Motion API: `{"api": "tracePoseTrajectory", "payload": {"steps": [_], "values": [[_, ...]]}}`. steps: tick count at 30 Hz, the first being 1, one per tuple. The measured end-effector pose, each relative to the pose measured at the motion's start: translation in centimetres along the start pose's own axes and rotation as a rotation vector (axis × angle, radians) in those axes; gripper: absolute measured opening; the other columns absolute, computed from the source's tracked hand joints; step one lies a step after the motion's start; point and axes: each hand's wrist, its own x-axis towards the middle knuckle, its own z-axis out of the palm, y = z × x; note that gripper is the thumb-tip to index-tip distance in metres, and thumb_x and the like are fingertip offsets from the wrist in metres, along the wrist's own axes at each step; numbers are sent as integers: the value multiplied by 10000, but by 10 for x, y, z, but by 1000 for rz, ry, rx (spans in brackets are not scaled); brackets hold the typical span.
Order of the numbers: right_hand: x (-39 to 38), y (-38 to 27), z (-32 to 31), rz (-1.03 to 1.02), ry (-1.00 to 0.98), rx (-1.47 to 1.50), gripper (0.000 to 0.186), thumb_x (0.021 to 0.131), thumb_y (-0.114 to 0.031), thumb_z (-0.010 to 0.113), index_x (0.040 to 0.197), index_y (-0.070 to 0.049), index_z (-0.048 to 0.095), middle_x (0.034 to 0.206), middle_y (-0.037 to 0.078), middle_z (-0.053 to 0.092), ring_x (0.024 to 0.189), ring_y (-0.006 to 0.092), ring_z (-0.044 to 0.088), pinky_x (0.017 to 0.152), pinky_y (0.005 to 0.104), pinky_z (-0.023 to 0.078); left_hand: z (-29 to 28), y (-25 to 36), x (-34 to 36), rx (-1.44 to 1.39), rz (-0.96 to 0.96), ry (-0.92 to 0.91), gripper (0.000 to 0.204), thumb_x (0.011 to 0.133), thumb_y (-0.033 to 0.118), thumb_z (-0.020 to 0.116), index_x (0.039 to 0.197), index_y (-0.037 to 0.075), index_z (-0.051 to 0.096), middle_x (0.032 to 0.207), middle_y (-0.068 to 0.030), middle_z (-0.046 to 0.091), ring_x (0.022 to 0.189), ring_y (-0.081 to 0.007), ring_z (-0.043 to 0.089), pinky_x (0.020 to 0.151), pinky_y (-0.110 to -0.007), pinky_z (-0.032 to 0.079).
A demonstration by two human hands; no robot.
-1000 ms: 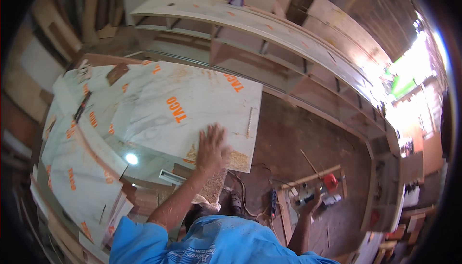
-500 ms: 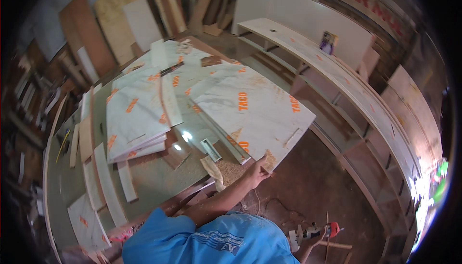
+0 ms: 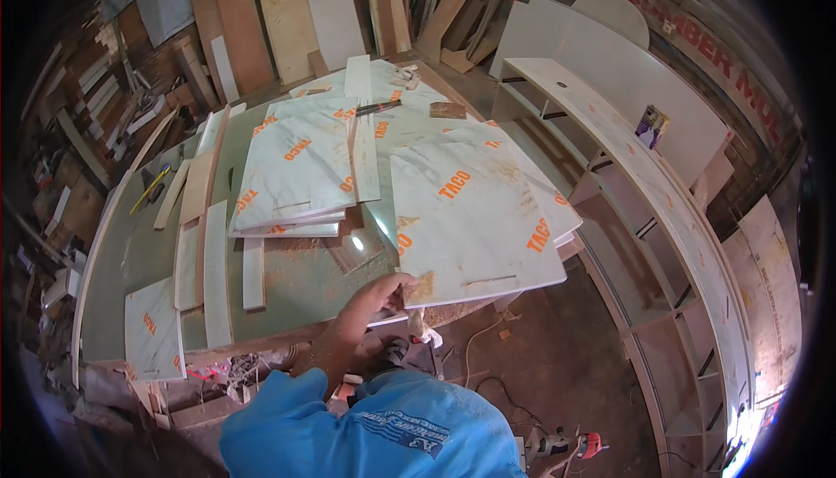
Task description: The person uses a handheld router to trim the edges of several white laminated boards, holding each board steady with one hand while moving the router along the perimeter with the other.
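My left hand [image 3: 376, 297] reaches up from the lower middle and curls its fingers around the near corner of a large white laminate sheet [image 3: 475, 217] with orange printing. That sheet lies on the right part of the workbench [image 3: 131, 260] and overhangs its front edge. A sawdust-stained patch marks the corner beside my fingers. Under the sheet's right side lie more white sheets. My right hand is out of sight. My blue shirt [image 3: 374, 430] fills the bottom of the picture.
A second stack of white sheets [image 3: 296, 173] lies mid-bench, with wooden strips [image 3: 213, 269] and a small white panel [image 3: 152, 330] to the left. A long curved white shelf unit [image 3: 662, 208] runs along the right. Boards lean on the far wall. A power tool [image 3: 566, 443] lies on the floor.
The view has swung left and up across the bench. My left hand went from lying flat on top of the sheet to gripping its near corner.
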Motion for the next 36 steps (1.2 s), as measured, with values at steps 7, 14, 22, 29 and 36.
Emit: {"api": "tracePoseTrajectory", "payload": {"steps": [7, 14, 22, 29, 36], "values": [[-16, -5, 32, -43, -47, -42, 423, 908, -444, 695, 1167, -114, 640, 1020, 52, 656, 874, 217, 655, 738, 377, 551, -18, 3, 17, -28, 138, 256, 711, 944, 661, 618, 1235, 15, 673, 1129, -114, 718, 940, -248, 708, 808, -392, 570], [-48, 1, 97, -95, -102, -73, 419, 905, -449, 698, 1154, -117, 637, 1005, 51, 655, 850, 216, 653, 718, 375, 552, 1, 25, 64, -16, 240, 824, 815, 971, 715, 506, 1013, -71, 716, 901, -215, 720, 843, -348, 698, 790, -451, 540], [-102, 22, 171, -107, -150, -65, 415, 901, -454, 701, 1139, -121, 634, 988, 51, 653, 824, 215, 651, 695, 373, 553, -131, 20, 74, 74, 176, 956, 818, 995, 700, 485, 910, -80, 715, 852, -206, 729, 791, -342, 683, 748, -479, 515], [-130, 32, 184, -153, -84, -49, 411, 898, -459, 704, 1126, -125, 631, 973, 50, 651, 800, 214, 649, 675, 371, 553, -243, 97, -48, -99, 247, 800, 773, 999, 676, 480, 1101, -70, 655, 1087, -212, 669, 962, -326, 660, 825, -466, 528], [-160, 29, 149, -191, -5, 54, 408, 895, -463, 707, 1113, -128, 627, 958, 49, 650, 777, 212, 648, 655, 370, 554, -460, 153, -60, 722, 316, 1519, 818, 1000, 693, 415, 1193, -69, 639, 1232, -222, 622, 1096, -388, 638, 878, -537, 526]]}}
